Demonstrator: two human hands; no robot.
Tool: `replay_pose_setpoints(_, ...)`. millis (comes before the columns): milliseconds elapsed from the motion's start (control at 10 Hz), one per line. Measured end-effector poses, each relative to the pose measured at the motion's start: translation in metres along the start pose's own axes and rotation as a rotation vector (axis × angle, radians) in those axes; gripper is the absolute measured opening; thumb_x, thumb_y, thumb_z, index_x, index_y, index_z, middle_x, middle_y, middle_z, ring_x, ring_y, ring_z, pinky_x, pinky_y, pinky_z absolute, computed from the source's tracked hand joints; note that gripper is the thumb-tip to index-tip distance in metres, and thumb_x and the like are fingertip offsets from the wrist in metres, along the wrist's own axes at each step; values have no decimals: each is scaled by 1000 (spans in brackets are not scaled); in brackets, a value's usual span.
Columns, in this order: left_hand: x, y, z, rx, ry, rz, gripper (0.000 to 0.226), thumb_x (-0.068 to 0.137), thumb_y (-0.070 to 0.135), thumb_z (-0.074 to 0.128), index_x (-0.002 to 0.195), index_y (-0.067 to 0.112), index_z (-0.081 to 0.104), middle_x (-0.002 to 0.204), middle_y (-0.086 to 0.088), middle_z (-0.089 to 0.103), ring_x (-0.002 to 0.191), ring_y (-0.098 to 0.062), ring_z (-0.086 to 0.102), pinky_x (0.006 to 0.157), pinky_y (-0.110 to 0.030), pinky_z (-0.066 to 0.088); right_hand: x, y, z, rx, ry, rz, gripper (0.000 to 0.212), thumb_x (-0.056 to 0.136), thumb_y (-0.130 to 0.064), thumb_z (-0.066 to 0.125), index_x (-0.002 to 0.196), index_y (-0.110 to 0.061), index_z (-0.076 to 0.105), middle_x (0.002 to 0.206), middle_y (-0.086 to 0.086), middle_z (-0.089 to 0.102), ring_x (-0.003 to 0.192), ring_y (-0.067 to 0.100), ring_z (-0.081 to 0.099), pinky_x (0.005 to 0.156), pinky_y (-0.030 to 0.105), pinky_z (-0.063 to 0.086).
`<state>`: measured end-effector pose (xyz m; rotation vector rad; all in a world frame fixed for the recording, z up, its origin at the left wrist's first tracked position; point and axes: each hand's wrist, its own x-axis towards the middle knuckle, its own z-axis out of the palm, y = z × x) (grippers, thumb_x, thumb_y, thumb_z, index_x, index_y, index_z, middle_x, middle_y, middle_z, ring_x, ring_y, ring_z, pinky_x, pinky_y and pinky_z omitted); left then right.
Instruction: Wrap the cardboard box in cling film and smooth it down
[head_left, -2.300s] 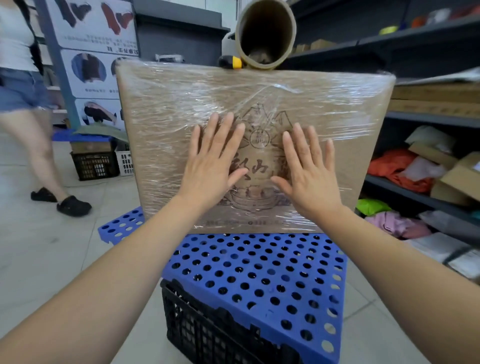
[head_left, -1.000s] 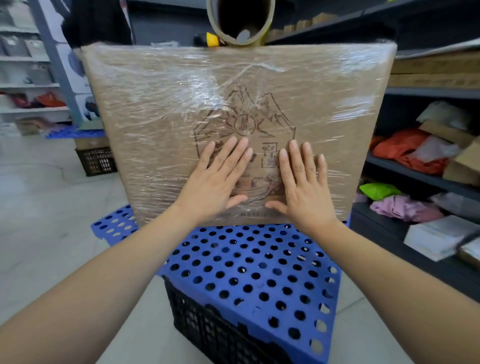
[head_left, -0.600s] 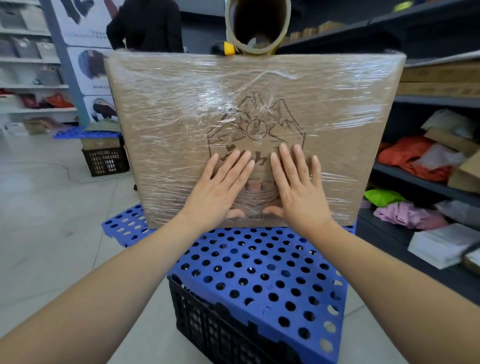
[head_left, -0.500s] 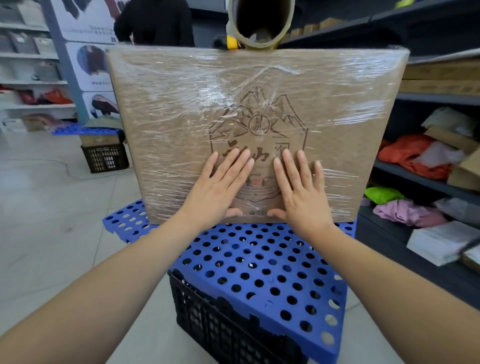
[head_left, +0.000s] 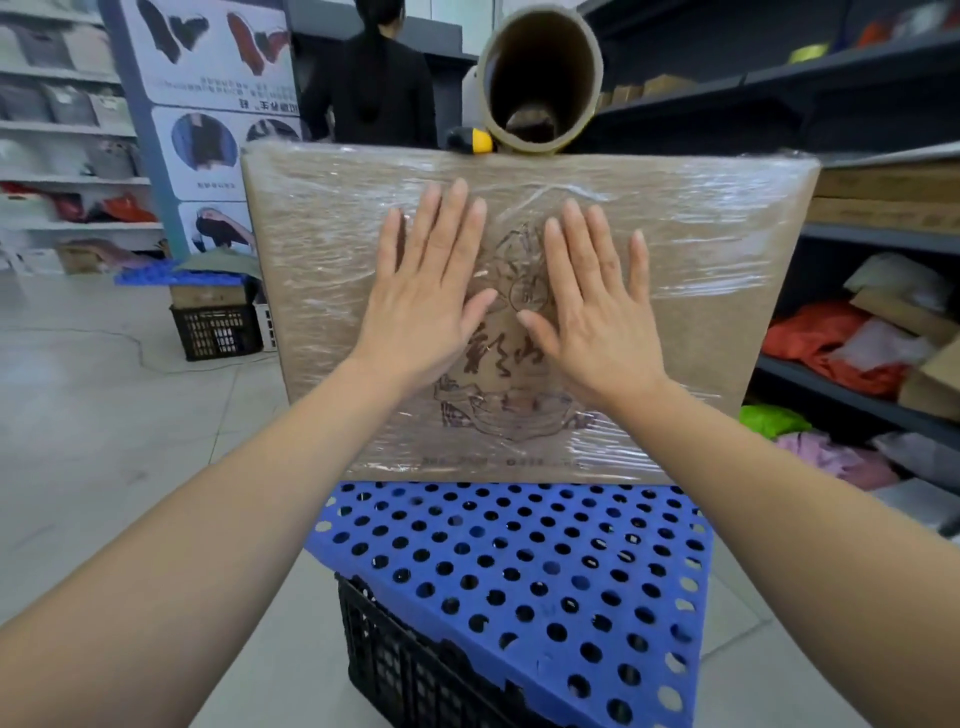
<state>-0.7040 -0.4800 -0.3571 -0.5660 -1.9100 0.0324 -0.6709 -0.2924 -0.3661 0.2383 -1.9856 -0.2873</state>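
A large brown cardboard box (head_left: 717, 312) stands upright on a blue perforated board (head_left: 519, 561), with wrinkled cling film covering its front face. My left hand (head_left: 426, 291) lies flat against the film, fingers spread, left of the printed logo. My right hand (head_left: 592, 306) presses flat beside it on the logo's right. Both hands hold nothing. A cling film roll (head_left: 540, 83) with a wide cardboard core rests on top of the box, its open end facing me.
A black plastic crate (head_left: 426, 670) carries the blue board. Dark shelves (head_left: 852, 384) with clothes and cartons line the right. A person in black (head_left: 374, 88) stands behind the box. Another crate (head_left: 215, 332) sits on the grey floor at left.
Both hands have slid upward on the box's front, from the lower part of the logo to its upper part, and moved slightly apart. The person behind has shifted right.
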Motion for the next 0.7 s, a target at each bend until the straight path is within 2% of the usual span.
replay_pose_setpoints(100, 0, -19, -2, 51, -26, 0, 70, 98, 51, 24, 150, 5, 15, 158, -14, 17, 146, -25, 12, 116, -47, 0, 9, 19, -2, -5, -33, 1, 72, 97, -51, 27, 149, -4, 12, 157, 15, 18, 144, 25, 10, 115, 43, -7)
replay_pose_setpoints(200, -2, -36, -5, 52, -48, -70, 72, 97, 53, 23, 150, 6, 11, 158, -13, 16, 145, -25, 8, 116, -47, -4, 5, 28, -4, -5, -87, 15, 73, 97, -52, 22, 150, -4, 7, 158, 14, 11, 145, 19, -5, 116, 42, -10)
replay_pose_setpoints(300, -1, -44, -9, 43, -85, -150, 72, 97, 55, 22, 150, 8, 5, 158, -14, 13, 146, -26, -1, 116, -49, -5, 12, 21, -6, 22, -95, -14, 72, 97, -51, 22, 150, -3, 8, 158, 15, 12, 143, 18, -14, 116, 45, -6)
replay_pose_setpoints(400, -2, -45, -16, 54, -157, -153, 70, 96, 54, 25, 150, 12, 9, 157, -16, 15, 145, -26, -11, 115, -54, 1, 19, 20, -14, 63, -117, -51, 69, 99, -47, 25, 149, -1, 11, 157, 16, 17, 144, 17, -14, 116, 46, -1)
replay_pose_setpoints(500, 3, -48, -32, 74, -196, -173, 65, 94, 44, 40, 147, 10, 24, 153, -21, 26, 143, -39, 15, 112, -59, 14, 24, 28, -33, 114, -154, -118, 65, 98, -41, 30, 147, 0, 18, 154, 17, 24, 146, 20, -3, 117, 44, -2)
replay_pose_setpoints(600, 10, -49, -55, 39, -185, -114, 55, 91, 32, 47, 139, 7, 38, 144, -18, 43, 136, -35, 30, 111, -54, 20, 31, 36, -55, 188, -183, -167, 60, 97, -37, 33, 143, 2, 30, 150, 19, 34, 141, 26, 20, 116, 45, 1)
replay_pose_setpoints(700, 25, -37, -86, -102, -274, 16, 46, 90, 26, 44, 130, 5, 51, 130, -13, 57, 127, -29, 43, 111, -46, 23, 40, 44, -82, 225, -244, -172, 54, 96, -34, 38, 134, 3, 48, 141, 18, 48, 135, 31, 39, 115, 47, 12)
